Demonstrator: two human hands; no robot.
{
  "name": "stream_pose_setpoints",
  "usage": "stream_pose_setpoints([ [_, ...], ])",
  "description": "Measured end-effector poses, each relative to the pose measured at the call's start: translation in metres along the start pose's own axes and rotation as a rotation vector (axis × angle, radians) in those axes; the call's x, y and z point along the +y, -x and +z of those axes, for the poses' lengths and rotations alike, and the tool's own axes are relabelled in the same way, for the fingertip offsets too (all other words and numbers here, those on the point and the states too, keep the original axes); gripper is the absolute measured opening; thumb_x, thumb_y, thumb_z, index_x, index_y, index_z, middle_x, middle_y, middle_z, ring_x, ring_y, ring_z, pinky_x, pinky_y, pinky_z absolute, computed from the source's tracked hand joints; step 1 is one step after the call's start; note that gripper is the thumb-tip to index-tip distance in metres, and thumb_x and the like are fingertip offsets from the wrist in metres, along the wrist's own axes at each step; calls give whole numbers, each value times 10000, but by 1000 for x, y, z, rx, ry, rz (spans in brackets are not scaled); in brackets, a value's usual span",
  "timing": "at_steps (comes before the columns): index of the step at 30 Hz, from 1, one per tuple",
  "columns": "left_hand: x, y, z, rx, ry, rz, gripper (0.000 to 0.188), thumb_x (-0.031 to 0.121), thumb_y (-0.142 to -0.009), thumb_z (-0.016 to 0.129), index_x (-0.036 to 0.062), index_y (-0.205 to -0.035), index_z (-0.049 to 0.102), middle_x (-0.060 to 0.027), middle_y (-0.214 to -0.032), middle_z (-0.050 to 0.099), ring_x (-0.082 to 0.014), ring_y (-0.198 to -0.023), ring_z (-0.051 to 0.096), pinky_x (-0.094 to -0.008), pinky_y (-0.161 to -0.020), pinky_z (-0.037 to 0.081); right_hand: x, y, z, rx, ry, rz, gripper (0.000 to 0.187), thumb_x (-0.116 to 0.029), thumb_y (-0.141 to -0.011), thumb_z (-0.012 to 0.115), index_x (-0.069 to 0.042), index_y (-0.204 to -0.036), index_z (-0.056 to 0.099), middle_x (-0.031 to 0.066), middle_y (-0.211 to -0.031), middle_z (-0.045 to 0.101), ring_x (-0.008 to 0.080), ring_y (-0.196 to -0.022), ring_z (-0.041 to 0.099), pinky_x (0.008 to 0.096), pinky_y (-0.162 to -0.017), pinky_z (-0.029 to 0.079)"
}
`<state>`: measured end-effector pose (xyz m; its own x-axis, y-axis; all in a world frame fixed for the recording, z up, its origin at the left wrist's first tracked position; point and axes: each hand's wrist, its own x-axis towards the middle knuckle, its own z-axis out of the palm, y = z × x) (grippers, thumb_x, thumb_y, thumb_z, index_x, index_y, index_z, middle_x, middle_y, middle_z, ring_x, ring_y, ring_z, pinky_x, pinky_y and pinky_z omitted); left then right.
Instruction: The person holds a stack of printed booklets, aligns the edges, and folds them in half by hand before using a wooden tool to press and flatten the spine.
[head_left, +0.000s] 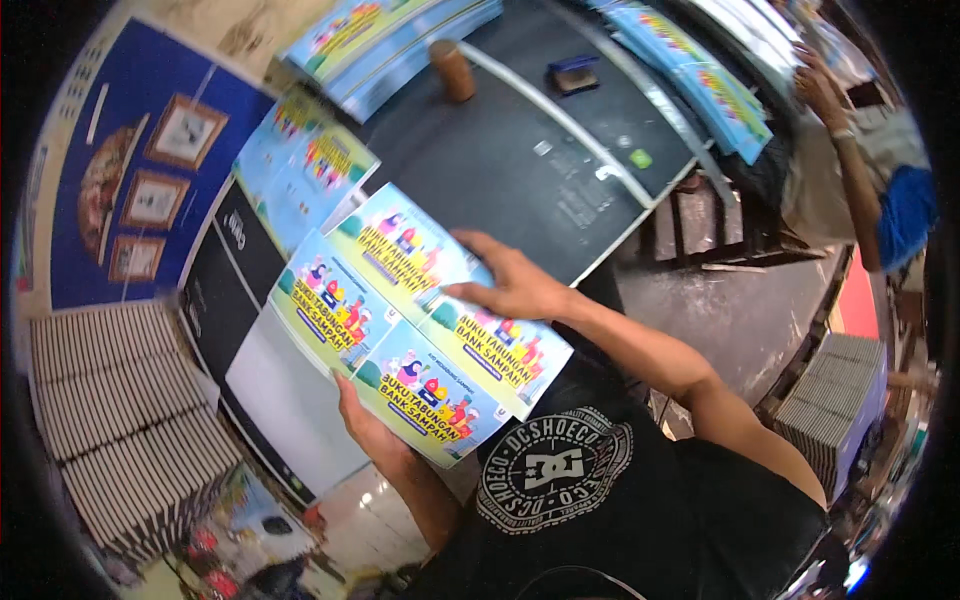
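A colourful printed cover sheet (385,345) is tilted in front of me, above the near edge of the black table. It carries several identical cartoon cover designs. My left hand (378,432) grips its lower left edge, with the thumb on the printed face and the fingers mostly underneath. At the upper right edge is my right hand (515,280), its thumb on the print and its index finger past the edge. The remaining right fingers are hidden. How many sheets lie together cannot be made out. Beyond the left side of the sheet lies a pile of similar blue prints (300,175).
The black table (500,150) bears a brown cylinder (452,72), a small dark blue case (573,75) and a tall sheet stack (400,65). More prints (690,75) stand far right, near another person's arm (845,155). Bound stacks (130,420) rise at left.
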<state>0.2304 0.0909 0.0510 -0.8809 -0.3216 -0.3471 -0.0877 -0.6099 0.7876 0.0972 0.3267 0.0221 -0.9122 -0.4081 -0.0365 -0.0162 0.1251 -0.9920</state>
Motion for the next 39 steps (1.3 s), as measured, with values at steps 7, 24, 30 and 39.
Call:
stream_pose_setpoints([
  [7,17,24,-7,43,-61,116,524,415,-1106,351,24,-1434,470,-157,-1292,619,-302,-1166,627,-464,-995,519,-9,-7,7,-122,53,-42,488,-231,-960,687,-39,-1390,559,236,-1142,705,290,-834,726,397,-795,574],
  [24,-56,-27,34,3,92,-150,604,441,-1090,428,-64,-1418,464,-191,-1270,644,-254,-1092,692,-380,-918,594,-22,-8,7,-168,14,198,534,-408,-909,754,113,-1021,723,171,-787,757,191,-661,750,314,-619,580],
  [30,-53,-21,36,-57,147,-130,614,452,-1086,438,-59,-1425,455,-185,-1291,634,-246,-1115,680,-376,-950,577,-19,-11,10,-214,68,204,504,-408,-910,761,92,-976,746,146,-747,750,161,-637,735,302,-601,569],
  [39,-58,-27,42,-66,184,-195,608,479,-1085,416,-6,-1449,453,-158,-1303,628,-246,-1141,666,-381,-967,566,-10,-13,7,-205,-73,236,487,-415,-909,767,65,-993,762,111,-779,758,130,-652,720,281,-593,554],
])
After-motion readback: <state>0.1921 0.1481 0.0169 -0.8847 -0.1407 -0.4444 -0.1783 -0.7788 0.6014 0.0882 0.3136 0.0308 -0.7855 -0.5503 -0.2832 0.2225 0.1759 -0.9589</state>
